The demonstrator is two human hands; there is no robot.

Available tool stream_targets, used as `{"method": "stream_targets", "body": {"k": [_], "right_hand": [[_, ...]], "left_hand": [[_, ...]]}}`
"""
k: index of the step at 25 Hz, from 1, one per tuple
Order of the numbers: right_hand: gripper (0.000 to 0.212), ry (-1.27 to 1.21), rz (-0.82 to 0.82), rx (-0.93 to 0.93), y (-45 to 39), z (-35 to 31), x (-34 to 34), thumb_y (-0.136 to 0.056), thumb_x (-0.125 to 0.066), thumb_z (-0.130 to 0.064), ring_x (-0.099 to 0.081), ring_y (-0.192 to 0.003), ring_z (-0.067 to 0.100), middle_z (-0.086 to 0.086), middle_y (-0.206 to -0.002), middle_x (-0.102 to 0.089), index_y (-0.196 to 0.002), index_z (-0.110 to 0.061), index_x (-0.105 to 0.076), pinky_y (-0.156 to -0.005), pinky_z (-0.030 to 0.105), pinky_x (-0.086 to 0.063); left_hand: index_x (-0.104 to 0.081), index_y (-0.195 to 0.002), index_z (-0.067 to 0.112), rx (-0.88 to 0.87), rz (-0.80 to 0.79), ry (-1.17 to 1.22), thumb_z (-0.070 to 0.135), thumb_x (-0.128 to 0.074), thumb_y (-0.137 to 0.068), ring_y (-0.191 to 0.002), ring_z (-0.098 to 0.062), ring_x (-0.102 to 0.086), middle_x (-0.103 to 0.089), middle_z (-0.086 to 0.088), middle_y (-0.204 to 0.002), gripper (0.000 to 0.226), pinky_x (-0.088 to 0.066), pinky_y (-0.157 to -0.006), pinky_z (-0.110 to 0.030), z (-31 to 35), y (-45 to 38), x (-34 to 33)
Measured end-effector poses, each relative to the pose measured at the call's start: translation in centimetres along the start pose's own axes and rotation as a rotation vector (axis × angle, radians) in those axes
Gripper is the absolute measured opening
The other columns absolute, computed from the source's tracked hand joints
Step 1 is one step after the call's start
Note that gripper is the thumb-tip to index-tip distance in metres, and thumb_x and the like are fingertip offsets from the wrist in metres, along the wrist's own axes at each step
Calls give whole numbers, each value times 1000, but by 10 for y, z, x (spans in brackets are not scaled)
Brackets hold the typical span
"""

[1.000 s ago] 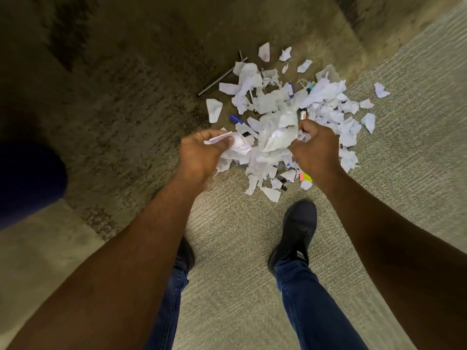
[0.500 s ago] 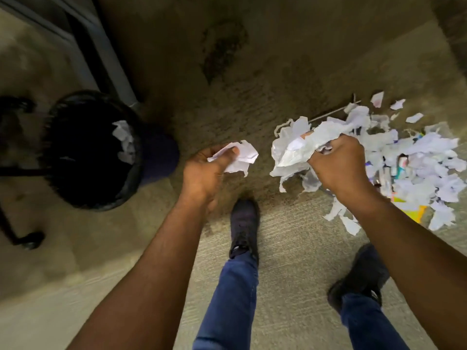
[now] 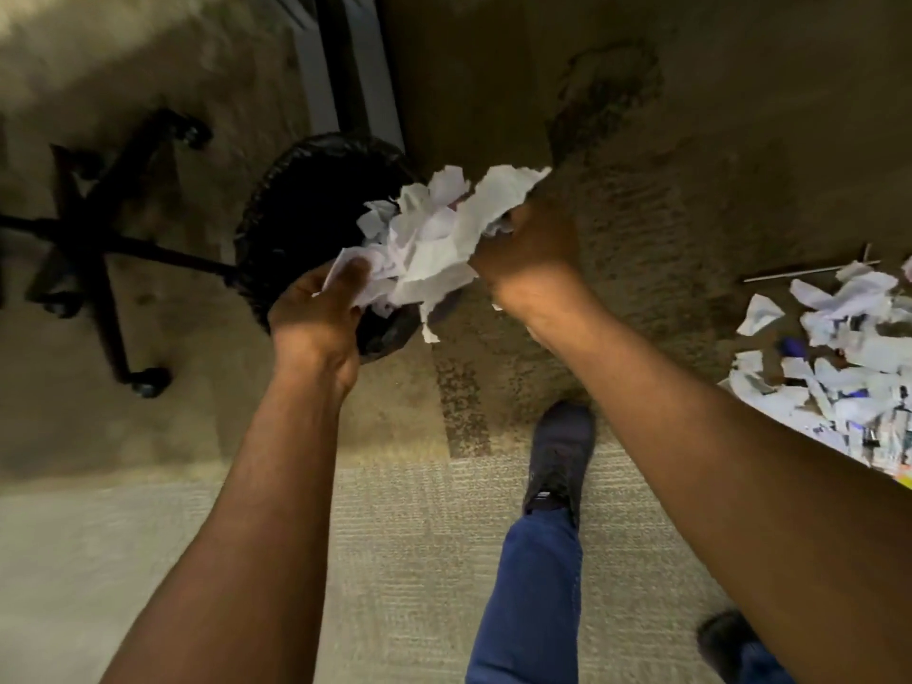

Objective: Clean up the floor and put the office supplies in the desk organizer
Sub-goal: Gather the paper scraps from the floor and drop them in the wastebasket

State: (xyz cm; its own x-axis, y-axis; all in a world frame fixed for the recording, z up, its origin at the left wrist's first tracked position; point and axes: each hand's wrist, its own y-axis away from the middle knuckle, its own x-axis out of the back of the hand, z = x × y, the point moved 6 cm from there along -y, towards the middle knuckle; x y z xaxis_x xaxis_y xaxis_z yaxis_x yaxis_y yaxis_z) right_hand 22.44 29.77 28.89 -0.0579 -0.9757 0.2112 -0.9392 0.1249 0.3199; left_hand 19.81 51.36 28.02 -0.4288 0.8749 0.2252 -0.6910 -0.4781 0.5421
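Observation:
A bunch of torn white paper scraps [image 3: 434, 239] hangs between my two hands over the right rim of a round black waste bin [image 3: 291, 214]. My left hand [image 3: 316, 313] grips the lower left of the bunch, above the bin's near edge. My right hand [image 3: 530, 249] clutches the upper right part. One scrap dangles below the bunch. On the carpet at the far right lies a pile of more torn paper [image 3: 839, 357] mixed with pens and small office supplies, partly hidden behind my right forearm.
A black office chair base [image 3: 98, 249] with castors stands left of the bin. A grey desk leg [image 3: 345, 66] rises behind the bin. A thin grey rod [image 3: 804, 273] lies by the pile. My shoe [image 3: 560, 451] and jeans leg are on the carpet below.
Both hands have carried the paper scraps leftward from above the pile to over the bin and come together. The view has swung left, so the pile now sits at the right edge.

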Motion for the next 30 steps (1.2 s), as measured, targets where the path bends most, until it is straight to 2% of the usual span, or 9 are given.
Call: {"method": "stream_targets", "body": {"k": [3, 5, 9, 15, 18, 21, 24, 27, 30], "right_hand": [[5, 11, -43, 84, -17, -15, -47, -84, -65, -11, -58, -81, 7, -7, -84, -61, -89, -10, -66, -62, 15, -40], [6, 27, -49, 124, -25, -15, -74, -84, -64, -6, -61, -85, 11, -3, -88, -65, -90, -3, -65, -67, 19, -44], [25, 169, -145, 114, -34, 2, -124, -86, -58, -1, -58, -107, 25, 15, -112, -63, -110, 3, -59, -91, 30, -44], [66, 451, -476, 221, -26, 21, -165, -88, -58, -1, -40, -131, 26, 13, -146, -39, -146, -7, -27, -100, 26, -32], [52, 573, -490, 300, -24, 18, -163, -87, -55, 0, -42, -130, 30, 15, -140, -45, -138, -6, -43, -104, 38, -36], [37, 527, -333, 361, -14, 10, -141, -84, -54, 1, -48, -115, 32, 15, -121, -54, -120, -6, -58, -87, 44, -46], [18, 395, -177, 395, 13, 16, -104, -81, -53, 3, -55, -93, 33, 17, -97, -59, -95, -1, -64, -69, 40, -47], [11, 376, -67, 391, 39, 49, -60, -75, -52, 6, -54, -75, 28, 13, -79, -59, -74, 0, -61, -65, 32, -46], [17, 445, -52, 227, 55, 102, -18, -73, -49, 2, -58, -76, 26, 10, -82, -63, -77, -3, -65, -60, 31, -50]], "left_hand": [[-66, -96, 12, -22, 130, -131, 17, -71, -86, -61, -7, -65, -69, 3, -76, 13, -50, -51, -16, 8, -34, 32], [-67, -99, 13, -28, 164, -187, 21, -70, -86, -67, -10, -66, -70, -3, -84, 16, -53, -56, -19, 8, -54, 45], [-68, -98, 2, -73, 147, -280, 14, -64, -85, -82, -23, -63, -66, -14, -93, 18, -49, -71, -33, 3, -89, 52], [-65, -89, 21, -59, 63, -411, 18, -54, -78, -98, -25, -66, -68, -6, -100, 16, -54, -91, -42, -7, -102, 44], [-67, -95, 18, -128, 33, -467, 23, -52, -79, -95, -19, -67, -70, -2, -98, 23, -54, -88, -38, -7, -97, 44], [-57, -72, 14, -248, -18, -541, 24, -49, -79, -74, -14, -56, -58, -2, -76, 15, -43, -71, -33, -9, -86, 36], [-55, -69, 19, -330, 50, -619, 21, -45, -82, -65, -7, -49, -53, 9, -65, 17, -35, -66, -27, -8, -63, 24], [-68, -97, 15, -502, 241, -719, 20, -46, -87, -87, -15, -63, -70, -5, -93, 25, -41, -75, -21, -7, -27, 5], [-66, -94, 7, -758, 112, -769, 15, -48, -87, -80, -22, -63, -66, -15, -88, 21, -44, -69, -25, -23, 12, -38]]}}
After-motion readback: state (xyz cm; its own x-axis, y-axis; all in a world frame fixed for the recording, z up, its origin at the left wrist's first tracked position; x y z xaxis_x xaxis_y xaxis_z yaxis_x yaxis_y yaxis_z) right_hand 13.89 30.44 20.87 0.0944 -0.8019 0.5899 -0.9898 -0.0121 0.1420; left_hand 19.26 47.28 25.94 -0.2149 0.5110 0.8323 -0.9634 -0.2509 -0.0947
